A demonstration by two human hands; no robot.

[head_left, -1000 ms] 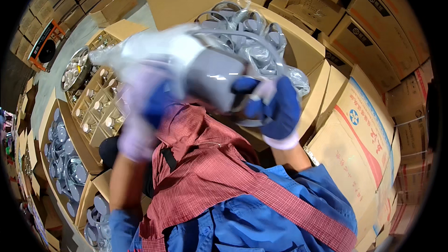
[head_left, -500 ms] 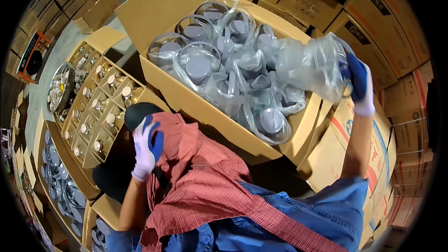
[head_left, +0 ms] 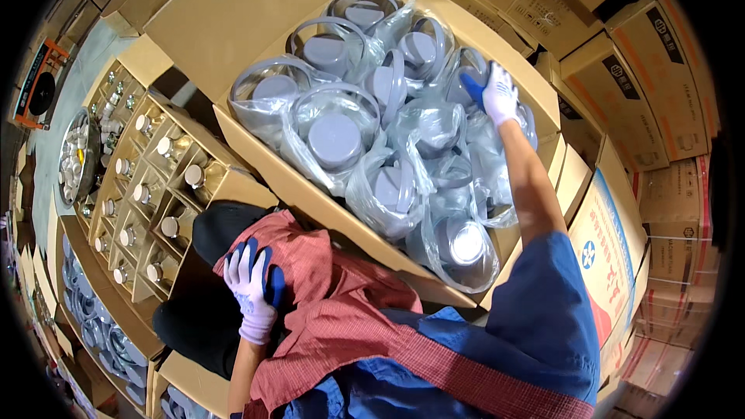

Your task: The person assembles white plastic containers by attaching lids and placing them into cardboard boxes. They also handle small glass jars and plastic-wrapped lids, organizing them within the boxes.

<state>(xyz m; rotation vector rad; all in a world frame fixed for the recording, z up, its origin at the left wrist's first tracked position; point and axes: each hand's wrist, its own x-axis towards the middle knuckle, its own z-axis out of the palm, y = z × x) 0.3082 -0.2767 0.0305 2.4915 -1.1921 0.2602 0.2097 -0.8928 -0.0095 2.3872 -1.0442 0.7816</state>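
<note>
In front of me stands a large open cardboard box [head_left: 287,178] filled with grey round-capped pieces with loop handles, several in clear plastic bags. My right hand [head_left: 497,95], in a white glove with blue palm, lies on the bagged pieces [head_left: 485,159] at the box's right side. Its thumb and fingers are apart; the fingertips are partly hidden against the plastic. My left hand [head_left: 252,291], gloved alike, rests on the red checked apron [head_left: 310,264] over my knee, fingers spread and holding nothing.
To the left, a divided carton [head_left: 155,209] holds glass bottles with pale caps. Beyond it sits a round metal bowl [head_left: 76,157] of small parts. Further grey pieces [head_left: 101,318] fill a box at lower left. Stacked cartons [head_left: 621,85] stand at the right and back.
My right hand has moved left from beyond the box's right edge, and the clear-bagged piece it held is now down among the others. My left hand has settled lower on my knee.
</note>
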